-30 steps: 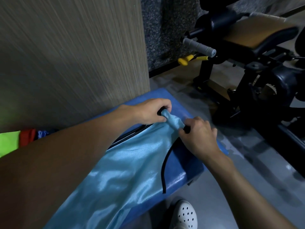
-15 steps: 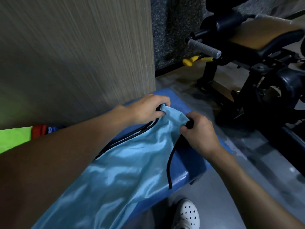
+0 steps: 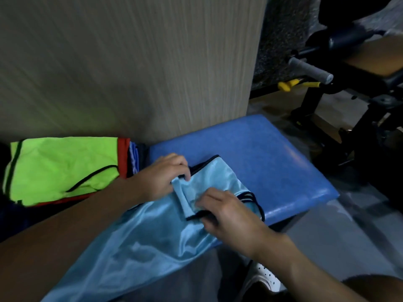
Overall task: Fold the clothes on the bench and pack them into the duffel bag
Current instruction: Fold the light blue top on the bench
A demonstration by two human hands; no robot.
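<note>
The left hand (image 3: 161, 178) pinches the light-blue garment (image 3: 141, 243); the right hand (image 3: 229, 212) grips its black trim, near the front edge of the surface (image 3: 272, 153).

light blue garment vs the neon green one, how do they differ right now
The light blue garment is glossy; the neon green garment looks matte. The light blue garment is gripped by the left hand and right hand and hangs off the blue bench; the neon green garment lies untouched on a pile of clothes. Both have black trim.
</note>
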